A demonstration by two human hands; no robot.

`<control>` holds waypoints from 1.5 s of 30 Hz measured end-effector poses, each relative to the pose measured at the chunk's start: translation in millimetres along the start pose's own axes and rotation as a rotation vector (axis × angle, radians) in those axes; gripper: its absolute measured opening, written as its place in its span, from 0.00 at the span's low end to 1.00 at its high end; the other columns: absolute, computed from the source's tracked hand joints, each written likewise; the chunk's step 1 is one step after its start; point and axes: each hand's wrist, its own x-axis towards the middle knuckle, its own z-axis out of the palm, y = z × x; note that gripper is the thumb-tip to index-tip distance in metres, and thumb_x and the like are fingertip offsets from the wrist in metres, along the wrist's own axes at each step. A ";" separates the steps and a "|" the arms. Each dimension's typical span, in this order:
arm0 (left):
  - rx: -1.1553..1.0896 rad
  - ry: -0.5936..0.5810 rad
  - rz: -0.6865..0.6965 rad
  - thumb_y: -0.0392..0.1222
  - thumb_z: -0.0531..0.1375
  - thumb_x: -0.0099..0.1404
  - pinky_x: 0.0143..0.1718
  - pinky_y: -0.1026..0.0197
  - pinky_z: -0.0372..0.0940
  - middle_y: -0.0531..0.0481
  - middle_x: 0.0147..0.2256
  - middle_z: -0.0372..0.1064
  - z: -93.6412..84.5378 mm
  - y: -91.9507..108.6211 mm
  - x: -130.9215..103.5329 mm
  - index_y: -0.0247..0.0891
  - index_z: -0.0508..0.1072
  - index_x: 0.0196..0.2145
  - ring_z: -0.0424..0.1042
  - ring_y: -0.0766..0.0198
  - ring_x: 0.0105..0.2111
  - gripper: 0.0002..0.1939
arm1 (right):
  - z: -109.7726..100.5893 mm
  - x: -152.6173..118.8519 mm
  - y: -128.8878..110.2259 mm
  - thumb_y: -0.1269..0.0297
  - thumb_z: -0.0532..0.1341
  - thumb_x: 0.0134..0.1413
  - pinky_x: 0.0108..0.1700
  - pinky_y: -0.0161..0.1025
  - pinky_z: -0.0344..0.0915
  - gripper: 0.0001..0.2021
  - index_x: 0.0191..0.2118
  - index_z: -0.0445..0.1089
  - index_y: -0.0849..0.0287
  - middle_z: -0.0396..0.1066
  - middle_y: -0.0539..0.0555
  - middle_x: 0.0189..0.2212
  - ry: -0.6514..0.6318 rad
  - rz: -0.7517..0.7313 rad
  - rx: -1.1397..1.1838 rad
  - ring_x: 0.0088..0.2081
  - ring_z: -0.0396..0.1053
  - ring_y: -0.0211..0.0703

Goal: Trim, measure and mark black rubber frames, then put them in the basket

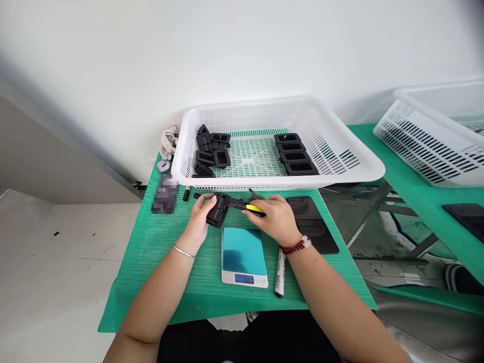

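Note:
My left hand (199, 218) is closed around a black molded plastic part (217, 212), tilted above the table just behind the scale. In my right hand (278, 217) is a yellow and black utility knife (256, 209). Its dark blade points left and meets the right edge of the part; the exact contact is too small to make out. Below both hands lies a digital scale (244, 252) with a blue-green plate and a lit display. A small dark piece (256, 195) shows just behind my right hand, partly hidden by it.
A white plastic basket (249, 180) stands behind my hands, with loose black parts (212, 151) at left and a row of several parts (296, 155) at right. A marker (280, 275) and a black tablet-like slab (313, 224) lie right. Another basket (427, 136) stands on the neighbouring table.

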 end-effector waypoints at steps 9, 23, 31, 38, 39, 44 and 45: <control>-0.053 0.003 -0.032 0.52 0.66 0.54 0.28 0.66 0.61 0.53 0.37 0.71 1.0 1.1 -0.7 0.43 0.68 0.41 0.70 0.65 0.33 0.19 | -3.5 1.4 1.4 0.53 0.60 0.56 0.40 0.42 0.60 0.14 0.30 0.73 0.59 0.74 0.51 0.22 -0.079 -0.093 0.072 0.23 0.67 0.38; -0.076 -0.025 0.009 0.49 0.65 0.55 0.32 0.66 0.61 0.52 0.37 0.72 1.4 1.4 0.3 0.41 0.74 0.39 0.70 0.67 0.34 0.16 | -4.4 1.2 3.2 0.52 0.59 0.57 0.40 0.41 0.60 0.15 0.31 0.73 0.59 0.75 0.52 0.24 -0.025 -0.093 0.029 0.25 0.69 0.39; -0.058 -0.080 -0.036 0.48 0.66 0.53 0.33 0.65 0.62 0.51 0.35 0.73 2.2 5.5 -2.2 0.38 0.76 0.36 0.71 0.66 0.33 0.14 | -8.3 1.8 6.6 0.51 0.56 0.58 0.36 0.41 0.60 0.17 0.32 0.73 0.59 0.75 0.54 0.25 0.112 0.110 0.000 0.25 0.66 0.41; -0.024 -0.106 -0.051 0.47 0.65 0.54 0.34 0.65 0.63 0.50 0.35 0.74 1.0 6.4 -2.8 0.38 0.76 0.36 0.72 0.64 0.34 0.13 | -10.3 1.7 6.4 0.46 0.51 0.58 0.26 0.37 0.50 0.25 0.21 0.68 0.59 0.60 0.51 0.12 -0.023 0.143 -0.048 0.19 0.55 0.38; -0.013 -0.116 -0.061 0.47 0.65 0.54 0.34 0.65 0.63 0.49 0.35 0.74 0.6 6.9 -3.1 0.38 0.77 0.36 0.72 0.63 0.34 0.13 | -10.2 1.7 7.2 0.45 0.51 0.58 0.26 0.37 0.49 0.25 0.20 0.68 0.59 0.59 0.51 0.12 -0.036 0.132 -0.052 0.19 0.54 0.38; 0.036 -0.231 -0.109 0.45 0.65 0.52 0.32 0.65 0.63 0.49 0.32 0.74 -0.6 8.5 -5.1 0.36 0.78 0.34 0.72 0.64 0.30 0.13 | -10.7 1.9 10.8 0.44 0.53 0.57 0.26 0.36 0.48 0.25 0.20 0.68 0.59 0.61 0.51 0.13 -0.043 0.133 -0.057 0.20 0.54 0.37; 0.038 -0.236 -0.110 0.45 0.65 0.52 0.32 0.64 0.63 0.48 0.32 0.74 -0.7 8.5 -5.1 0.36 0.78 0.34 0.72 0.64 0.30 0.13 | -11.3 2.0 11.1 0.45 0.52 0.57 0.26 0.36 0.48 0.25 0.21 0.68 0.59 0.61 0.51 0.13 -0.033 0.135 -0.054 0.20 0.55 0.38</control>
